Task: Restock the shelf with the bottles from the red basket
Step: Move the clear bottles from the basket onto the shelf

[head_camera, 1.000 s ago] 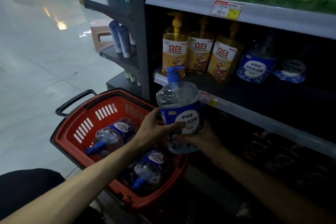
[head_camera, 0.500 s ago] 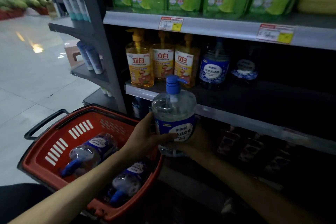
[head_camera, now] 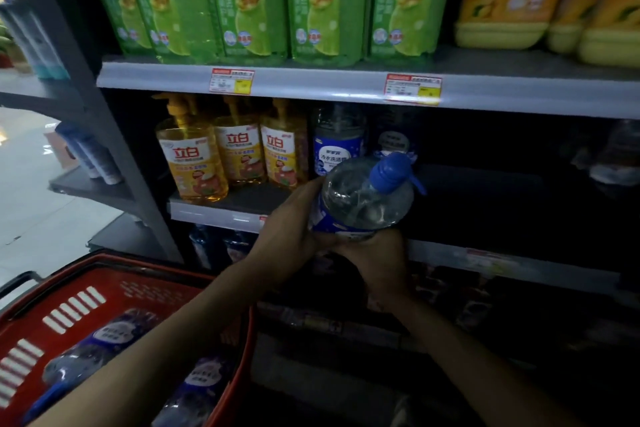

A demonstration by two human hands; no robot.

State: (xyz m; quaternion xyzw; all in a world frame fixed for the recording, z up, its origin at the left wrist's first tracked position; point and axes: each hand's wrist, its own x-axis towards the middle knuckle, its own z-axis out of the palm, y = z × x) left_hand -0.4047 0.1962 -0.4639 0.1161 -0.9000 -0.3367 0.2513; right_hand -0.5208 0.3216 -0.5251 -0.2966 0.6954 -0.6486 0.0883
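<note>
Nearest, the red basket point(head_camera: 104, 291) at lower left kept two more bottles point(head_camera: 86, 354) lying inside. Since a second earlier the clear bottle point(head_camera: 363, 198) had risen from above the basket to the middle shelf point(head_camera: 214, 211) edge, tilting pump-first toward the dark gap right of the shelved blue-label bottle point(head_camera: 337, 146), so placement looked close. The left hand point(head_camera: 294, 229) wrapped its side; the right hand point(head_camera: 377, 263) cupped its base, both grips closed on it.

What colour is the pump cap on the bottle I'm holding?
Blue. The pump cap tops the clear bottle, seen best in the head view.
</note>
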